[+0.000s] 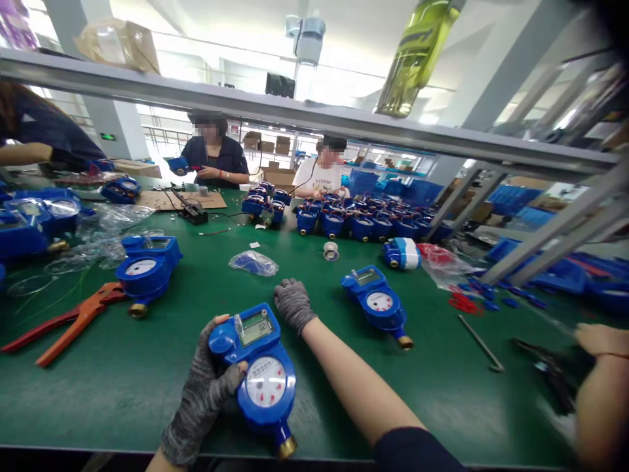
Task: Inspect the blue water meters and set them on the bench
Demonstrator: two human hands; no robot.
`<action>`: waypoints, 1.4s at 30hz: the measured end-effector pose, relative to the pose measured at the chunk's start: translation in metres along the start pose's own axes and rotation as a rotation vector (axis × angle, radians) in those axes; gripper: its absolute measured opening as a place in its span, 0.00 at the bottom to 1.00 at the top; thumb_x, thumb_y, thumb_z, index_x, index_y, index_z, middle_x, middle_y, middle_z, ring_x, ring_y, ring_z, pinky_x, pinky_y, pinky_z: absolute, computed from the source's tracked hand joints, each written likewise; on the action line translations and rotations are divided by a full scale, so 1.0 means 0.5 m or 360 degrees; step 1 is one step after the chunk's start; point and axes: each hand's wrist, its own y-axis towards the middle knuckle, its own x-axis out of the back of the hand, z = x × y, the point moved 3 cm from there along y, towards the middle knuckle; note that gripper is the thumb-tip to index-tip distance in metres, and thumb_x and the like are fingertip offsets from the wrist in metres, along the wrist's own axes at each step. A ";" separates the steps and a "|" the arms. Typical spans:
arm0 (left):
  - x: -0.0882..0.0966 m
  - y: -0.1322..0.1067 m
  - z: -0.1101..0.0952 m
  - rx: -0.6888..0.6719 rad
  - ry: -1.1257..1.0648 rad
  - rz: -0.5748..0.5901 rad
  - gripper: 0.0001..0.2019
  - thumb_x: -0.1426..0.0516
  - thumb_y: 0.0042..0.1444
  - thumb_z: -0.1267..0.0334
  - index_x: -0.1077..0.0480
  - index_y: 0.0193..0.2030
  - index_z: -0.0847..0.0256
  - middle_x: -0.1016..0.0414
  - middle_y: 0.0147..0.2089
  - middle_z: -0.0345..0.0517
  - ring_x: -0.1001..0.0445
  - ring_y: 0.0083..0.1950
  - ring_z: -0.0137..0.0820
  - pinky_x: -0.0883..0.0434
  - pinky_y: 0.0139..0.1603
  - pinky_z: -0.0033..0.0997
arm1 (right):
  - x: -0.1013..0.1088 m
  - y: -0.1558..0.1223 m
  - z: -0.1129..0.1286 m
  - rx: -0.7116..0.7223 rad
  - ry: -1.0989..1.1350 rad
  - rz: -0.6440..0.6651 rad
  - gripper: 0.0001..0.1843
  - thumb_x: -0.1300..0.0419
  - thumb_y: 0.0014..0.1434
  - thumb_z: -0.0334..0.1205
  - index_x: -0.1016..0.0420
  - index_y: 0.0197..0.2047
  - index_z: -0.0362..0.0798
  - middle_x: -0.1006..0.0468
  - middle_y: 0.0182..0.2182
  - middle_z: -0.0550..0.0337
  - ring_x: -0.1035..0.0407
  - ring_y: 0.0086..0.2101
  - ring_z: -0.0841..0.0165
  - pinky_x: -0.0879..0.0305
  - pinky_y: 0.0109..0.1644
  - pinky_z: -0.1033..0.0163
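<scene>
My left hand, in a grey fingerless glove, grips a blue water meter near the table's front edge. The meter's small display and round white dial face up, and its brass end points toward me. My right hand, gloved the same way, rests on the green table beyond that meter with its fingers curled in. Whatever it may hold is hidden. Just past it lies a clear plastic bag with blue pieces inside. One more blue water meter lies to the right, and another to the left.
Orange-handled cutters lie at left. Rows of meters stand toward the back, near a solder spool. A metal rod and black-handled tool lie right, by another person's arm. A shelf crosses overhead; co-workers sit opposite.
</scene>
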 end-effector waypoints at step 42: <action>-0.035 -0.004 -0.056 0.0065 -0.0057 -0.0081 0.24 0.39 0.58 0.54 0.38 0.59 0.56 0.29 0.56 0.48 0.28 0.54 0.40 0.31 0.56 0.39 | 0.177 -0.316 0.216 0.1095 0.0088 -0.0359 0.08 0.43 0.65 0.40 0.26 0.43 0.47 0.21 0.40 0.57 0.31 0.40 0.60 0.42 0.52 0.51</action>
